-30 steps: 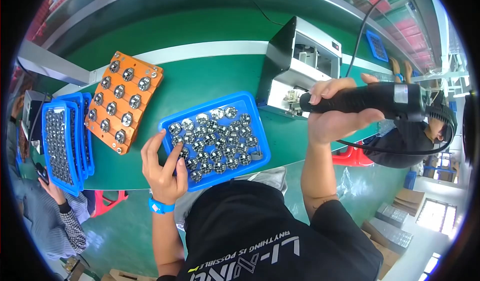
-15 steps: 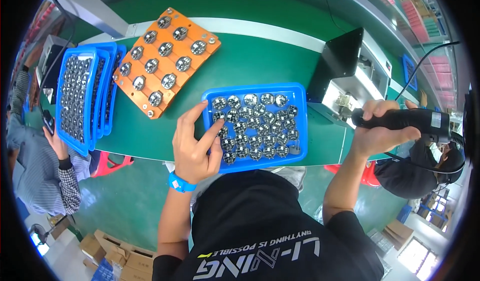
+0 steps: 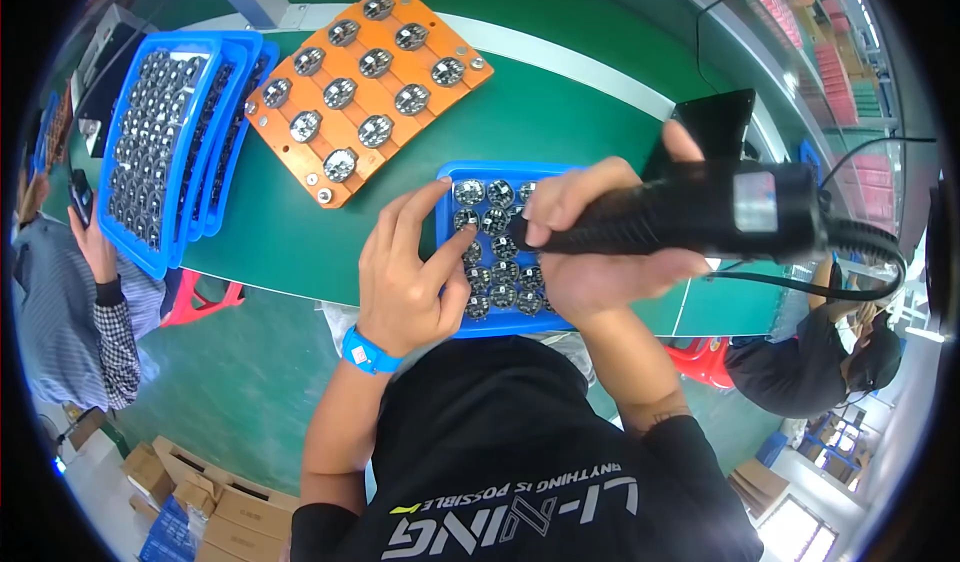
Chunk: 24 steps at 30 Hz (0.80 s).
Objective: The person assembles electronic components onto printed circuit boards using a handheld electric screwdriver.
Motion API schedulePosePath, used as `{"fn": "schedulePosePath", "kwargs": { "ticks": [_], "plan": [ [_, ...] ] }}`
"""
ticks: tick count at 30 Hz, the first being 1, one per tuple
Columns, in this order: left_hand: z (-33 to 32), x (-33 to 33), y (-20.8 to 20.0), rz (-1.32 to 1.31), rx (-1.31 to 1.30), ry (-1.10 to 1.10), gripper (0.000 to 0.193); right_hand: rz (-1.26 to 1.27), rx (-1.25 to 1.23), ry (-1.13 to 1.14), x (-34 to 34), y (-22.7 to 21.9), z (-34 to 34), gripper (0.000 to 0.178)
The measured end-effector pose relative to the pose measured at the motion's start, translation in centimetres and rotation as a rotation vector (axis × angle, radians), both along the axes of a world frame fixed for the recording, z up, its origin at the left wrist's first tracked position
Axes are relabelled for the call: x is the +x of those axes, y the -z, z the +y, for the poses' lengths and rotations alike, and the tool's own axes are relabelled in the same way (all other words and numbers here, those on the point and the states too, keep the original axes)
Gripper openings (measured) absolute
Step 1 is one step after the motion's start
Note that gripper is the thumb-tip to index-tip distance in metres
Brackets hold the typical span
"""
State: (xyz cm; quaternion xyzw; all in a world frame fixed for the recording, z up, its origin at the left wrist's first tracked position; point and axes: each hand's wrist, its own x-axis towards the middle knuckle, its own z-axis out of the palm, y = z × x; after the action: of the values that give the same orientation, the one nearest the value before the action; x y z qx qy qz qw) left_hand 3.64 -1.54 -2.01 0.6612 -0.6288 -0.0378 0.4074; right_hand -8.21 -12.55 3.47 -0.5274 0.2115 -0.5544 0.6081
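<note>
My right hand (image 3: 600,272) is wrapped round a thick black corded electric screwdriver (image 3: 680,212), held sideways over a blue tray (image 3: 520,168). Its tip end points left, close to the round circuit boards (image 3: 505,272) that lie in rows in the tray. The hand and tool hide much of the tray's right side. My left hand (image 3: 410,277) lies at the tray's left edge, fingers apart; one fingertip is on the rim and the index finger reaches onto a board inside. Beyond it, an orange fixture plate (image 3: 340,130) carries several similar round boards in its recesses.
More blue trays (image 3: 180,40) full of boards overlap at the left. A black-panelled machine (image 3: 715,127) stands at the right behind my right hand. The screwdriver's cable (image 3: 885,242) loops at the right. Other people sit on both sides, near red stools (image 3: 205,300).
My right hand has brought the screwdriver left from beside the machine to above the tray. The left hand keeps its place at the tray's edge. The view has shifted slightly.
</note>
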Motion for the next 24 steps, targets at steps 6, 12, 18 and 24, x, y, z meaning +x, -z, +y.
{"fn": "schedulePosePath", "kwargs": {
  "ticks": [6,12,18,24],
  "plan": [
    [0.1,0.3,-0.4,0.115,0.012,-0.019,0.028,0.095,-0.05,0.029,2.5,1.4,0.2,0.092],
    [0.2,0.6,-0.3,0.17,0.027,-0.022,0.028,-0.014,-0.077,-0.019,3.3,2.5,0.3,0.092],
    [0.4,0.8,-0.1,0.193,0.046,-0.019,0.03,0.006,-0.168,-0.036,3.2,3.3,0.2,0.092],
    [0.5,0.8,-0.4,0.215,0.061,-0.02,0.029,-0.016,-0.156,-0.025,3.2,3.2,0.2,0.091]
  ]
}}
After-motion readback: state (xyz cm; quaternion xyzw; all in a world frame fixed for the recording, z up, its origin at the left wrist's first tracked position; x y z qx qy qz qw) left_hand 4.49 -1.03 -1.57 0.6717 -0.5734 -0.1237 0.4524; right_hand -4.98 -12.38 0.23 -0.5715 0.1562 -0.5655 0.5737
